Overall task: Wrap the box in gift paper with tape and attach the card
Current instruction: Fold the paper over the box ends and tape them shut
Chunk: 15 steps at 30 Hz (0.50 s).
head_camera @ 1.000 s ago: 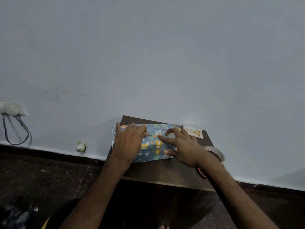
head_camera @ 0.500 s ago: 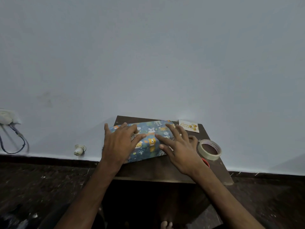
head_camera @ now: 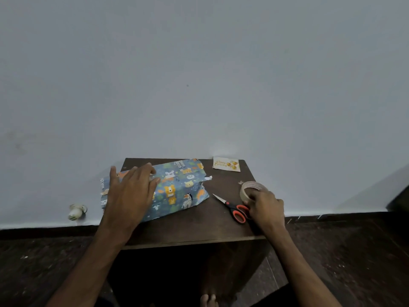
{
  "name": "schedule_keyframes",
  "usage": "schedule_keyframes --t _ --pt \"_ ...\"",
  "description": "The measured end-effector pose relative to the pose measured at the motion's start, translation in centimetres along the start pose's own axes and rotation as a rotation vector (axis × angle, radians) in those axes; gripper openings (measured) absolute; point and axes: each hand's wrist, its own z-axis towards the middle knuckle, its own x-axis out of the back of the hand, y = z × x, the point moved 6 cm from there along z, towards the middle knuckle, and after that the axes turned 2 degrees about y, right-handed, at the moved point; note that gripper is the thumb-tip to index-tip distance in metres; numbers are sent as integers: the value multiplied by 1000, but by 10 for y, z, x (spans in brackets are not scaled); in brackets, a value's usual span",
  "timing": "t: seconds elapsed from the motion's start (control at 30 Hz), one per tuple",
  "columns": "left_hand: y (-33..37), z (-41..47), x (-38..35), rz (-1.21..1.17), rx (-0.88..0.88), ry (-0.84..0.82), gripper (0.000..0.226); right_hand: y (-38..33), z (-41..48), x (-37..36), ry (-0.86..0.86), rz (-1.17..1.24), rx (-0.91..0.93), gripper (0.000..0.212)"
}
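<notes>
A box covered in blue gift paper with cartoon animals lies on the left half of a small dark wooden table. My left hand presses flat on the paper's left part, fingers spread. The paper's right end stands loose and open. My right hand grips a roll of clear tape at the table's right edge. A small white card with gold balloons lies at the back right, against the wall.
Orange-handled scissors lie between the box and the tape roll, blades pointing toward the box. A pale wall rises directly behind the table. A small white fitting sits low on the wall at left. Dark floor surrounds the table.
My right hand left the wrapped box and moved right onto the tape roll, uncovering the scissors. My left hand stayed pressing on the paper.
</notes>
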Motion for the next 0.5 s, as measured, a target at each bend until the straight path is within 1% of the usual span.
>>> schedule_keyframes --t 0.1,0.17,0.2,0.27,0.33,0.37,0.47,0.5 --pt "13 1 5 -56 -55 76 30 9 -4 -1 113 40 -21 13" --pt "33 1 15 -86 -145 158 26 15 -9 2 181 150 -7 12" --pt "46 0 20 -121 -185 189 24 16 -13 5 209 259 16 9" --pt "72 -3 24 -295 -201 189 22 13 -23 14 219 631 36 9" --pt "92 -7 21 -533 -107 82 22 1 -37 22 149 1018 67 17" --pt "100 -10 17 -636 -35 -1 22 -7 -45 24 124 1123 109 18" --pt "121 -20 -3 -991 153 -321 24 -33 -66 27 41 1272 258 14" --pt "125 -24 -7 -1092 193 -388 26 -40 -70 26 -3 1298 291 15"
